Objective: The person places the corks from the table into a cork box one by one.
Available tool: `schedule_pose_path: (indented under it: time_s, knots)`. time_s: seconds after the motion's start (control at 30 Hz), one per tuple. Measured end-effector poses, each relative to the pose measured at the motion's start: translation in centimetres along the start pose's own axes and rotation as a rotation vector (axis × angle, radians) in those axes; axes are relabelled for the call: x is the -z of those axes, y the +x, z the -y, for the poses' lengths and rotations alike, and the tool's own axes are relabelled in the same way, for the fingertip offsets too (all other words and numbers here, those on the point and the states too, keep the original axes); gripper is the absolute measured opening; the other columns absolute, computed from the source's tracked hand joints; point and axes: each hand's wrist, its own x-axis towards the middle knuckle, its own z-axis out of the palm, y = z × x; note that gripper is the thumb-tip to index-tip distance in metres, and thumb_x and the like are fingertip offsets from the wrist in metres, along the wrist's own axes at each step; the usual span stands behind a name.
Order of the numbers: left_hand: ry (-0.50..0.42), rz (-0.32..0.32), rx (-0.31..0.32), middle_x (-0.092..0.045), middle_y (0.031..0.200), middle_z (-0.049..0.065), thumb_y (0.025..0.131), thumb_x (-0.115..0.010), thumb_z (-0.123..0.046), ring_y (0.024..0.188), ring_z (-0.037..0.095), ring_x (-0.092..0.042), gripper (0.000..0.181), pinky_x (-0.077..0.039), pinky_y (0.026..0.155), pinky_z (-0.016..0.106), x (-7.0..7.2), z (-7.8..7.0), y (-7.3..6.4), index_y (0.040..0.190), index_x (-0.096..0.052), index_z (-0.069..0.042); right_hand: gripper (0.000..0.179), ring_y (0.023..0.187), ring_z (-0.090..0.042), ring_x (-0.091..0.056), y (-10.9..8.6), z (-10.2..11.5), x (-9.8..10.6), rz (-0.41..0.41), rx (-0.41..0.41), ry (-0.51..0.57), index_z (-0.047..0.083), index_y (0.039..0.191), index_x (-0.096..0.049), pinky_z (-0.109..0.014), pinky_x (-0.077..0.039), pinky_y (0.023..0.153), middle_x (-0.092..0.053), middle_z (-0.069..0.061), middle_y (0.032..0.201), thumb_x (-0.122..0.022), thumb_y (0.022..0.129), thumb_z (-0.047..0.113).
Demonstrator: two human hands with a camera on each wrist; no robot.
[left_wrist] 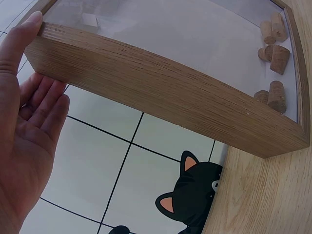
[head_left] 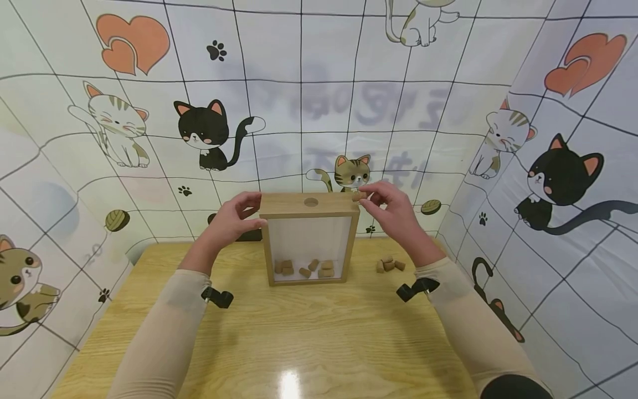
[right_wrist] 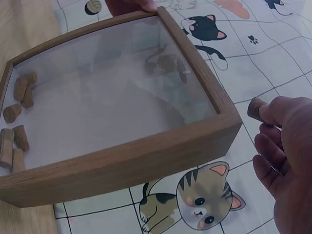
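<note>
A wooden shadow box (head_left: pixel 310 206) with a clear front and a round hole (head_left: pixel 311 202) in its top stands upright on the table. Several corks (right_wrist: pixel 19 92) lie along its bottom inside. My left hand (head_left: pixel 233 217) grips the box's upper left corner, thumb on the front edge and fingers around the back (left_wrist: pixel 34 117). Between thumb and fingertips, my right hand (head_left: pixel 391 209) pinches a single cork (right_wrist: pixel 255 108). That cork is close beside the box's upper right corner, to the right of the hole.
A small pile of loose corks (head_left: pixel 389 264) lies on the wooden table (head_left: pixel 299 332), right of the box. Behind the table hangs a white gridded cloth (head_left: pixel 279 100) printed with cats, and it continues along both sides.
</note>
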Motion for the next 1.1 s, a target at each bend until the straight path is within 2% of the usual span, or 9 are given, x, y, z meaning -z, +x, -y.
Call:
schedule_pose_path:
  time_s: [0.27, 0.4, 0.6, 0.9, 1.1]
  knots:
    - [-0.008, 0.001, -0.019, -0.059, 0.148, 0.021, 0.097, -0.087, -0.006, 0.149, 0.041, -0.051, 0.072, -0.038, 0.131, 0.053, -0.1, 0.2, 0.0, 0.159, -0.051, -0.002, 0.024, 0.082, -0.024, -0.064, 1.3, 1.2, -1.1, 0.060, -0.014, 0.043, 0.004, 0.127, -0.077, -0.033, -0.053, 0.070, -0.067, -0.010, 0.093, -0.078, 0.103, 0.002]
    - [-0.010, 0.000, -0.018, -0.059, 0.148, 0.020, 0.097, -0.087, -0.007, 0.150, 0.041, -0.052, 0.072, -0.037, 0.131, 0.057, -0.1, 0.4, -0.1, 0.159, -0.050, -0.003, 0.022, 0.082, -0.022, -0.063, 1.8, 1.8, -1.6, 0.081, -0.042, 0.018, 0.007, 0.125, -0.076, -0.033, -0.050, 0.069, -0.068, -0.007, 0.090, -0.080, 0.103, 0.006]
    - [-0.019, 0.002, -0.017, -0.059, 0.149, 0.020, 0.097, -0.088, -0.008, 0.151, 0.042, -0.051, 0.073, -0.035, 0.131, 0.062, -0.1, 0.5, -0.1, 0.160, -0.050, -0.003, 0.021, 0.082, -0.022, -0.064, 2.5, 2.2, -2.3, 0.105, -0.042, -0.006, 0.008, 0.124, -0.077, -0.040, -0.053, 0.067, -0.069, -0.005, 0.092, -0.081, 0.103, 0.007]
    - [-0.001, 0.001, -0.018, -0.059, 0.148, 0.019, 0.097, -0.087, -0.008, 0.150, 0.039, -0.052, 0.073, -0.039, 0.131, 0.055, 0.0, 0.3, -0.1, 0.160, -0.050, -0.004, 0.023, 0.084, -0.020, -0.064, 3.9, 2.9, -3.2, 0.163, -0.004, -0.040, 0.007, 0.127, -0.080, -0.033, -0.053, 0.065, -0.071, -0.002, 0.099, -0.080, 0.104, 0.012]
    - [-0.003, 0.002, -0.029, -0.058, 0.150, 0.020, 0.098, -0.087, -0.008, 0.151, 0.041, -0.050, 0.072, -0.037, 0.131, 0.060, 0.0, 0.1, 0.0, 0.160, -0.050, -0.003, 0.021, 0.082, -0.018, -0.066, 4.7, 3.3, -3.7, 0.205, 0.026, -0.055, 0.010, 0.126, -0.081, -0.033, -0.055, 0.064, -0.075, -0.004, 0.103, -0.078, 0.106, 0.013]
